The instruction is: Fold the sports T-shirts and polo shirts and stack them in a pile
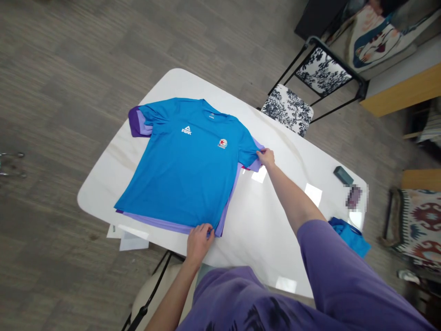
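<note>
A blue T-shirt point(188, 161) with a white logo lies flat, front up, on a white table point(268, 220). It rests on a stack of purple and lilac shirts point(139, 123) whose edges stick out below it. My left hand point(199, 240) pinches the near hem corner of the blue shirt. My right hand point(266, 157) is closed on the end of the shirt's right sleeve.
A dark rectangular case point(343, 175) and a blurred small object point(354, 197) lie at the table's right end, with another blue garment point(351, 235) near the edge. A patterned black-and-white chair point(303, 92) stands behind the table. Papers point(129, 236) lie below the near edge.
</note>
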{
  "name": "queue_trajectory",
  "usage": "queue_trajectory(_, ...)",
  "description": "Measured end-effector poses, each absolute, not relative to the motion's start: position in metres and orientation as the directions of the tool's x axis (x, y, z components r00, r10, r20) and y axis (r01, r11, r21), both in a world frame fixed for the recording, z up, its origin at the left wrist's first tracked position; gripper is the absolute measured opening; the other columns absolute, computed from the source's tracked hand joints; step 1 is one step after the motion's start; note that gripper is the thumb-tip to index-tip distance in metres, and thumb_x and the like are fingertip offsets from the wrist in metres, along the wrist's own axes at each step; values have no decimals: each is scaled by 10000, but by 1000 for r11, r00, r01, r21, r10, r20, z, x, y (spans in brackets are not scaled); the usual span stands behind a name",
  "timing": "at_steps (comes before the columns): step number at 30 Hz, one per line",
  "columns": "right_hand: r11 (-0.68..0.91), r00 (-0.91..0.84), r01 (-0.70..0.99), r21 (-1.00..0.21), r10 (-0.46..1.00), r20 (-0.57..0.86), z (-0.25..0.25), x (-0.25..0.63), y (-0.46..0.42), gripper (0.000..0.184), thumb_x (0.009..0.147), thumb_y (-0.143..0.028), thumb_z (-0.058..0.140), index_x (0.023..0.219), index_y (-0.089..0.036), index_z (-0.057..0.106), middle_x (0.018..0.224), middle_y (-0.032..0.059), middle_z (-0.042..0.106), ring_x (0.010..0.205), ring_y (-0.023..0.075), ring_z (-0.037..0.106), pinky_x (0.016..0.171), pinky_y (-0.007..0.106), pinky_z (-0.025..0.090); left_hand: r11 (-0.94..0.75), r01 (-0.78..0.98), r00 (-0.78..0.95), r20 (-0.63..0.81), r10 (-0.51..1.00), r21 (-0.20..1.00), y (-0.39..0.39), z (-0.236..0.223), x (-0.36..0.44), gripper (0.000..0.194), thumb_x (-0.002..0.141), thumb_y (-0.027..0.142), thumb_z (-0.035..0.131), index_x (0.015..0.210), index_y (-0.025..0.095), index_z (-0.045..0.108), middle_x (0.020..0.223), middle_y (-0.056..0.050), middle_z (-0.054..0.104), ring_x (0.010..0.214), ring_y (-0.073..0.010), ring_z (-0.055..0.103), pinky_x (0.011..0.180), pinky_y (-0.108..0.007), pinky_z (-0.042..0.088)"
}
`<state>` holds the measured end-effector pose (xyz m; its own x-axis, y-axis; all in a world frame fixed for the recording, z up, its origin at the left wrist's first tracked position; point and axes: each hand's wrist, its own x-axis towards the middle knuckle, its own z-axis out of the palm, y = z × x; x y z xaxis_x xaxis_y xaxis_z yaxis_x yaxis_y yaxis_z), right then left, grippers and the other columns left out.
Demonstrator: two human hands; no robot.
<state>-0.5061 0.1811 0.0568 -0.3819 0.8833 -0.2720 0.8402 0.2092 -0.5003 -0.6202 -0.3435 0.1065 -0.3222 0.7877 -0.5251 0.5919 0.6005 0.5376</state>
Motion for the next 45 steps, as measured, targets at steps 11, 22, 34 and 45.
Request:
queue_trajectory(11,52,-241,804,-592,939,-245,44,-490,200,331,1000,-533,616,1157,-243,586,1100,114,755,998,272,668,982,437,584,462,679,-133,-523,842,571,-324,136,-610,161,1075,281,552,992,261,689,979,-51,778,1009,-260,693,941,-406,406)
queue_trajectory(22,57,-282,719,-692,935,-217,53,-367,207,242,937,-375,629,1103,-213,698,1183,113,752,1092,293,665,973,495,620,365,756,50,-605,795,543,-297,185,-508,77,971,221,615,954,265,676,941,-63,788,980,-264,703,921,-420,404)
queue_trajectory(34,8,-165,798,-602,964,-206,42,-25,199,186,912,-314,636,1021,-203,739,1141,146,751,1108,328,639,1124,536,520,332,701,345,-708,616,631,-243,145,-206,103,903,257,674,978,277,742,1015,-50,839,1008,-245,758,959,-371,496)
queue_trajectory(45,-74,15,909,-409,989,-147,65,212,198,293,975,-315,604,1186,-157,733,1281,206,684,1178,369,635,1135,577,491,283,566,524,-602,602,775,-199,111,-40,276,951,473,747,1139,273,770,1170,-54,824,1094,-246,748,944,-351,555)
